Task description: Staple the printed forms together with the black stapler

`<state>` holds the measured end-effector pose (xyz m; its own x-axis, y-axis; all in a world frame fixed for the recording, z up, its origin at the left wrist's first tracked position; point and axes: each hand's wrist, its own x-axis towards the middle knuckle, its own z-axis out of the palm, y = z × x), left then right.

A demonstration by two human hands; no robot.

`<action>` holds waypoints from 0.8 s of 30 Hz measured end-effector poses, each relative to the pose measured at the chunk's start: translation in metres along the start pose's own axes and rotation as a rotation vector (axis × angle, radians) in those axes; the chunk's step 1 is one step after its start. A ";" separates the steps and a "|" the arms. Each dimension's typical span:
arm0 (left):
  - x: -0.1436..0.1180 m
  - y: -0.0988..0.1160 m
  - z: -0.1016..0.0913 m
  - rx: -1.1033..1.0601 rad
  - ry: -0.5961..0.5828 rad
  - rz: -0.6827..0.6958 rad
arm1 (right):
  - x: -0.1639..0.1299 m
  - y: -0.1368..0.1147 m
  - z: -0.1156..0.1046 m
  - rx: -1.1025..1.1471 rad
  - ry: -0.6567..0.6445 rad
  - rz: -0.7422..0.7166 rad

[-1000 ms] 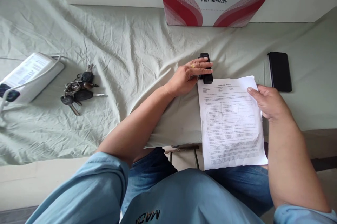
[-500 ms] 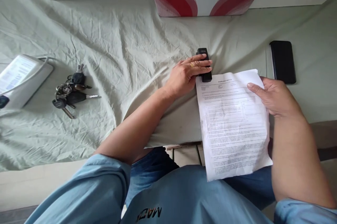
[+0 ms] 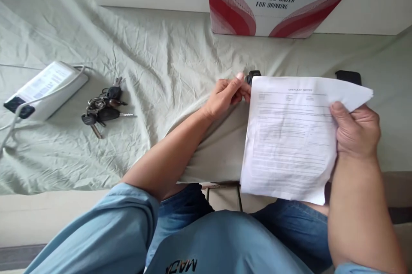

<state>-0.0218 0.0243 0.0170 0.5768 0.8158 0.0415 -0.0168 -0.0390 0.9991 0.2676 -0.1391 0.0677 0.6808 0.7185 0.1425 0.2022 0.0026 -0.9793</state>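
My right hand (image 3: 358, 130) grips a few stacked printed sheets of paper (image 3: 289, 141) at their upper right, thumb on top and fingers behind. The top page is headed "Overleaf Notes", and its corner flares out past the thumb. At the upper left edge of the sheets is my left hand (image 3: 227, 96), its thumb raised and its fingers loosely bent, the fingertips close to the paper. A black stapler-like block (image 3: 255, 73) lies just beyond those fingers, mostly hidden behind the sheets.
A bunch of keys (image 3: 106, 106) and a white device (image 3: 48, 89) with a cable lie to the left on a wrinkled green cloth (image 3: 167, 59). A Wahaha water carton (image 3: 273, 16) stands at the back. A black phone (image 3: 349, 77) is partly covered by the paper at right.
The sheets have moved up and now cover most of the black block and phone. My left hand has come off the block's top and turned, thumb up. The camera view has shifted.
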 end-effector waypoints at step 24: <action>-0.003 0.011 0.005 -0.309 -0.009 -0.091 | 0.016 0.021 -0.002 -0.091 0.214 -0.070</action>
<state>-0.0191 0.0187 0.0281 0.5943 0.8029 -0.0472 -0.2108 0.2121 0.9542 0.2843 -0.1289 0.0500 0.7943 0.5554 0.2462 0.3103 -0.0224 -0.9504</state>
